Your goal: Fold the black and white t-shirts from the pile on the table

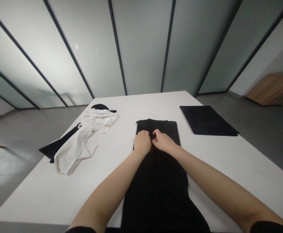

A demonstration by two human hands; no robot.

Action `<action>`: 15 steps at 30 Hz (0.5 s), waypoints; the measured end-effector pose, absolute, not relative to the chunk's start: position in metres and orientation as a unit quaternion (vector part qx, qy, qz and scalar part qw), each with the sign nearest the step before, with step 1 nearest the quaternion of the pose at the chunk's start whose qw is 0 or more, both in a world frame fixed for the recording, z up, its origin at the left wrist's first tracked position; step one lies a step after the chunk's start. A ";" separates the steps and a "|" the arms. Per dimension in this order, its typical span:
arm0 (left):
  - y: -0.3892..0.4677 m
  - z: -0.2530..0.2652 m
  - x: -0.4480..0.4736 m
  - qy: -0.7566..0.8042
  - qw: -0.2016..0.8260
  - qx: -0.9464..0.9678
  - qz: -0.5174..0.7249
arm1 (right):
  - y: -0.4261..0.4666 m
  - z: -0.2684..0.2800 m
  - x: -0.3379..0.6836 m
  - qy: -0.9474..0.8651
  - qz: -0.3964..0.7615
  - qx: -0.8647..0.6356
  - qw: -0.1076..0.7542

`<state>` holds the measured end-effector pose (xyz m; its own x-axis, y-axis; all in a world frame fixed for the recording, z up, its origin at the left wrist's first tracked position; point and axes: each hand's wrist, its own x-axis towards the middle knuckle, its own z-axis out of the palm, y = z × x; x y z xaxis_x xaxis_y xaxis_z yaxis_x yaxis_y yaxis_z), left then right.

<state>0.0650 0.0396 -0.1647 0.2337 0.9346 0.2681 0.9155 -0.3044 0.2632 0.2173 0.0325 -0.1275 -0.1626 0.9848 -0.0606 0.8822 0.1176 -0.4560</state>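
Note:
A long black garment [156, 181] lies lengthwise down the middle of the table, its far end folded into a straight edge. It runs toward me and out of the bottom of the head view. My left hand [142, 141] rests on its upper part, fingers curled down on the cloth near the centre line. Right beside it, my right hand [163, 140] has thumb and forefinger bent together at the same spot, pinching the cloth. Any small part between the fingertips is too dark to make out.
Along the left side of the white table [122, 129] lie a crumpled white garment [83, 142], a black cloth [62, 142] partly under it and a dark cap-like item [99, 106]. A flat black folded piece [208, 121] sits at the right edge. Frosted glass panels [143, 42] stand behind.

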 end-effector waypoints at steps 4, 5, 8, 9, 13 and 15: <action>0.045 -0.174 0.065 0.569 0.026 0.794 0.213 | 0.064 -0.126 0.214 -0.730 0.208 -0.629 0.169; 0.046 -0.176 0.065 0.567 0.026 0.795 0.215 | 0.075 -0.124 0.211 -0.729 0.205 -0.626 0.188; 0.046 -0.177 0.065 0.567 0.026 0.794 0.218 | 0.111 -0.121 0.195 -0.744 0.163 -0.606 0.229; 0.046 -0.176 0.065 0.567 0.027 0.794 0.217 | 0.122 -0.120 0.189 -0.755 0.144 -0.597 0.231; 0.045 -0.170 0.064 0.567 0.025 0.795 0.214 | 0.154 -0.120 0.165 -0.770 0.098 -0.603 0.183; 0.044 -0.168 0.064 0.566 0.022 0.795 0.217 | 0.164 -0.120 0.157 -0.766 0.096 -0.618 0.145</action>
